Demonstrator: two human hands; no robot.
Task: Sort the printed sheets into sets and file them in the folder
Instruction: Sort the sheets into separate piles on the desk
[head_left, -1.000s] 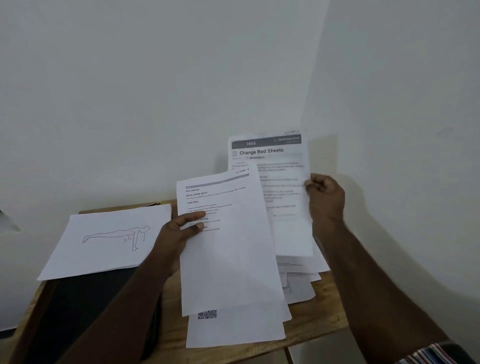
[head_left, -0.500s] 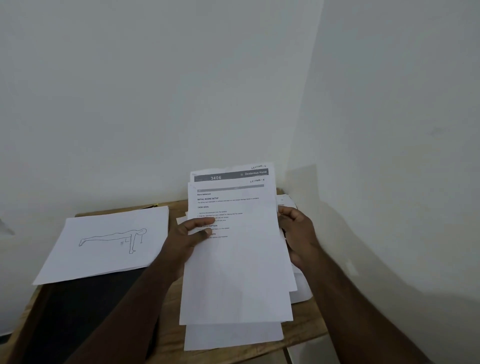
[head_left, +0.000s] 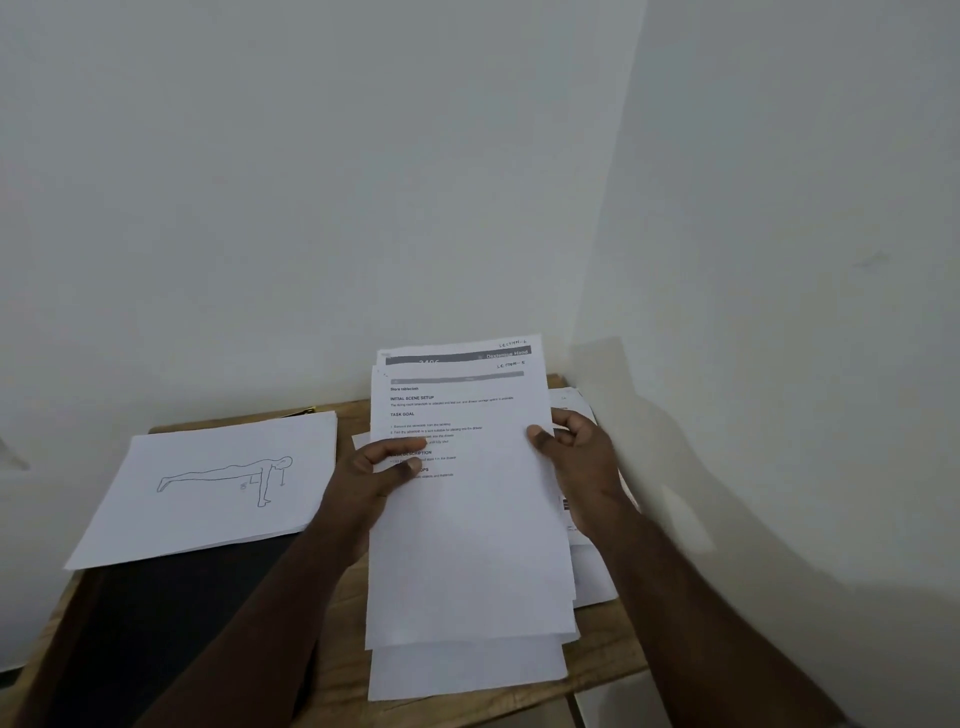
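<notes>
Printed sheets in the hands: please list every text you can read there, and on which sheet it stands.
Front sheet: "Store tablecloth"
Front sheet: "INITIAL SCENE SETUP"
Front sheet: "TASK GOAL"
Sheet behind: "Dexterous Hand"
Handwritten corner notes, small body lines: too blurred to read.
Drawing sheet: no readable words.

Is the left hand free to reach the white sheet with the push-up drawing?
Probably not yet: the left hand grips the held stack of printed sheets; the drawing sheet lies unobstructed beside it.
</notes>
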